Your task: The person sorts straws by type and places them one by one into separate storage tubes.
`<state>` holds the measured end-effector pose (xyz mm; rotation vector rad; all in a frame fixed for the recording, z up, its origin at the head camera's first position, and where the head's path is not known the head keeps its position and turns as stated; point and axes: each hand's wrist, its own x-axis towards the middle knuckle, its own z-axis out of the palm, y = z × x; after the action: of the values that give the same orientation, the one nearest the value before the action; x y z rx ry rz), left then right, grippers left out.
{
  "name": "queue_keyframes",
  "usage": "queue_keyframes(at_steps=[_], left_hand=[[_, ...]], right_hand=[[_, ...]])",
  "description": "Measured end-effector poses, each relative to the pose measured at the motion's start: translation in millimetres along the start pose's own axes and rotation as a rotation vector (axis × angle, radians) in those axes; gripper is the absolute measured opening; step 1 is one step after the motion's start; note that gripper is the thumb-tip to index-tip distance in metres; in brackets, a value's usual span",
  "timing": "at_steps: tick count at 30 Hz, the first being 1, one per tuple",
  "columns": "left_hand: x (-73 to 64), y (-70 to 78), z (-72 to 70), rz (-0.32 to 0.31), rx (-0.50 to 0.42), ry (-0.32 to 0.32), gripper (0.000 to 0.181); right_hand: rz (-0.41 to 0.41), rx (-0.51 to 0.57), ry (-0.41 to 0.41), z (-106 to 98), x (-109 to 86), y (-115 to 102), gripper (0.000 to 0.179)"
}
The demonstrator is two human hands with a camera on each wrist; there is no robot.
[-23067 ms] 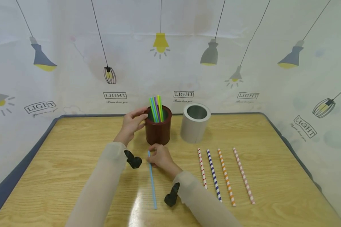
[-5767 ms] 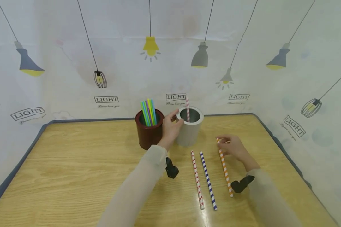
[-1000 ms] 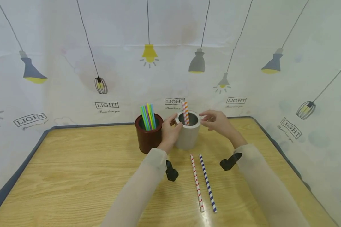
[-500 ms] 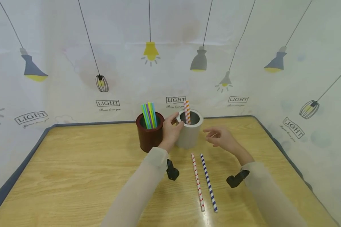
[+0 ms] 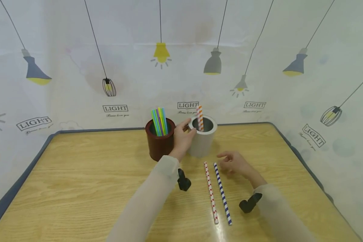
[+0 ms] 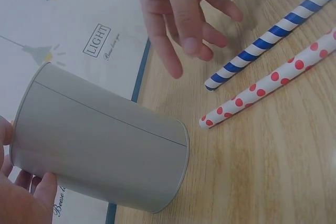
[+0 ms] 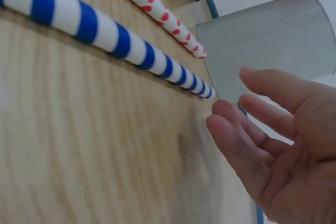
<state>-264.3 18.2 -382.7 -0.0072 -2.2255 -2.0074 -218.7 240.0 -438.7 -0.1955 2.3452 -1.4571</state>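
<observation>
My left hand (image 5: 183, 137) holds the side of the light grey canister (image 5: 201, 144) near its rim, thumb at the front. Inside the canister lean an orange-striped paper straw (image 5: 201, 119) and a pink-striped paper straw (image 5: 198, 114). My right hand (image 5: 236, 164) hovers above the table with loosely bent fingers and nothing in them, as the right wrist view confirms. Its fingertips are close to the upper end of a blue-striped paper straw (image 5: 222, 195). Left of that straw lies a red-dotted paper straw (image 5: 211, 193).
Beside the grey canister stands a dark red canister (image 5: 160, 146) with several bright plastic straws (image 5: 159, 121) upright in it. The wooden table (image 5: 93, 174) ends at a wall sheet (image 5: 133, 60) printed with lamps.
Over the last second my right hand has drawn back from the grey canister's rim and lowered toward the blue-striped straw. Earlier, the pink- and orange-striped straws went from the table into the canister.
</observation>
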Motion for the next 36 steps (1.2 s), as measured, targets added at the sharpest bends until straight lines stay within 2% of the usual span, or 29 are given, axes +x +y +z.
queue_keyframes(at_steps=[7,16,26,36], left_hand=[[0.6,0.7,0.3,0.002,-0.011,-0.001,0.046],[1.3,0.9,1.1,0.003,-0.012,0.003,0.046],[-0.5,-0.3,-0.3,0.000,-0.028,-0.015,0.048],[0.2,-1.2,0.7,-0.007,-0.022,0.003,0.047]], right_hand=[[0.058,-0.005,0.036,14,1.5,9,0.043],[0.001,-0.019,0.100,23,1.3,14,0.043],[0.013,-0.055,0.160,28,-1.7,12,0.036],[0.025,-0.062,0.194,32,-1.6,11,0.031]])
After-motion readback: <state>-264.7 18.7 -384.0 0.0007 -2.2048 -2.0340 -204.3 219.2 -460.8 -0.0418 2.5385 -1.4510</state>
